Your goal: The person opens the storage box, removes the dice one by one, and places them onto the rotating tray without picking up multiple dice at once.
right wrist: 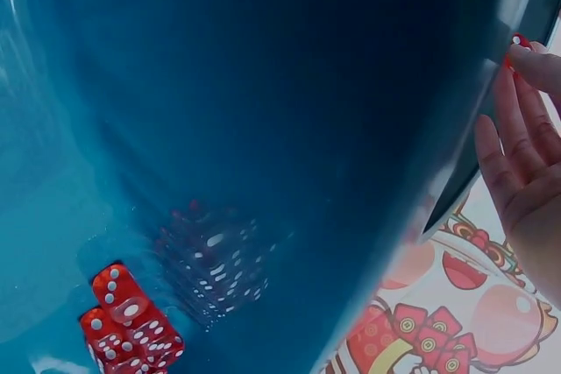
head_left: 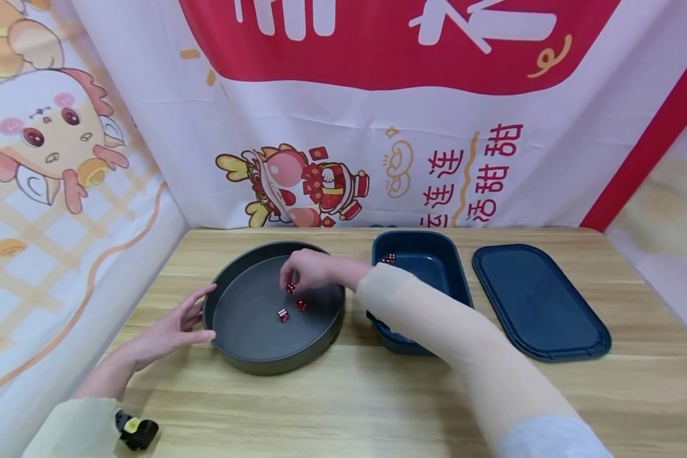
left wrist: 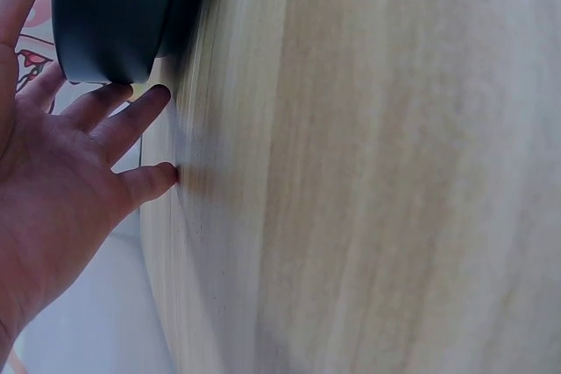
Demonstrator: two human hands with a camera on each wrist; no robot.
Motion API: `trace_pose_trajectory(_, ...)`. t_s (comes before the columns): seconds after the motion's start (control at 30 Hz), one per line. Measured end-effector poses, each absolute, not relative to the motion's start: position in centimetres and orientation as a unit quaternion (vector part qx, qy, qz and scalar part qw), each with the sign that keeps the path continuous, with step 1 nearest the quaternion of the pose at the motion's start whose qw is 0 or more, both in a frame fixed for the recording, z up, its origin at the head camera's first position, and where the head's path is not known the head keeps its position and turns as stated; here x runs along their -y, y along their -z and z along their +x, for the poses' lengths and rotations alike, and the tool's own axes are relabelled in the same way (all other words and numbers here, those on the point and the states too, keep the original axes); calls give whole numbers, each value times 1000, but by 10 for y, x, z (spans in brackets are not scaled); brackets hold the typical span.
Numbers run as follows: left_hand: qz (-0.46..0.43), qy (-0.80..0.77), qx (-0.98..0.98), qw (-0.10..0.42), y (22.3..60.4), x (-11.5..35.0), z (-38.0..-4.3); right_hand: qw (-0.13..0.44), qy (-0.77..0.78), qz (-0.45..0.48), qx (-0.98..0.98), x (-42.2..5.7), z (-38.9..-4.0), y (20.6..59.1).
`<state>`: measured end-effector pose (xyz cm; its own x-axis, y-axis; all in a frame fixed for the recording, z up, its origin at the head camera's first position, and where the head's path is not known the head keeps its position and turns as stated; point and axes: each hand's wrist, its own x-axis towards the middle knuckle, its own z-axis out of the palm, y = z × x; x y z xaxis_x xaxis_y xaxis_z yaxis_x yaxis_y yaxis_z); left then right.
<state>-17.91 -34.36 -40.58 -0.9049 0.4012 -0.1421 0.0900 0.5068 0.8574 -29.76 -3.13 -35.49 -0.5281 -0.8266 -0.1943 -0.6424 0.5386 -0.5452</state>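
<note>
The right hand [head_left: 310, 270] pinches one die [head_left: 291, 289] over one pan [head_left: 235, 324]; two dice [head_left: 283, 315] lie inside, with room leftward to its edge. The left hand [head_left: 170, 329], fingers spread, touches the pan. One box [head_left: 432, 267] holds several dice [head_left: 389, 259]; one lid [head_left: 541, 302] lies beside it.

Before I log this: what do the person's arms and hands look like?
Left hand and right hand: ungloved. Left sleeve and right sleeve: plain cream, with light grey cloth higher on the right arm. Small black device with a yellow patch at the left cuff. No cables visible.
</note>
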Motion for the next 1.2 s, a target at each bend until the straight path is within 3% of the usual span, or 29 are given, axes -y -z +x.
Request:
trace_pose_trajectory(0.47,147,-469,-856,162,404,342,-180,212,247,-446,-834,9,-297,340)
trace_pose_trajectory(0.97,147,-468,-857,161,404,344,-180,213,241,-453,-832,-66,-281,321)
trace_pose_trajectory(1.2,141,-469,-857,162,406,343,-179,181,251,-453,-836,-101,-281,311)
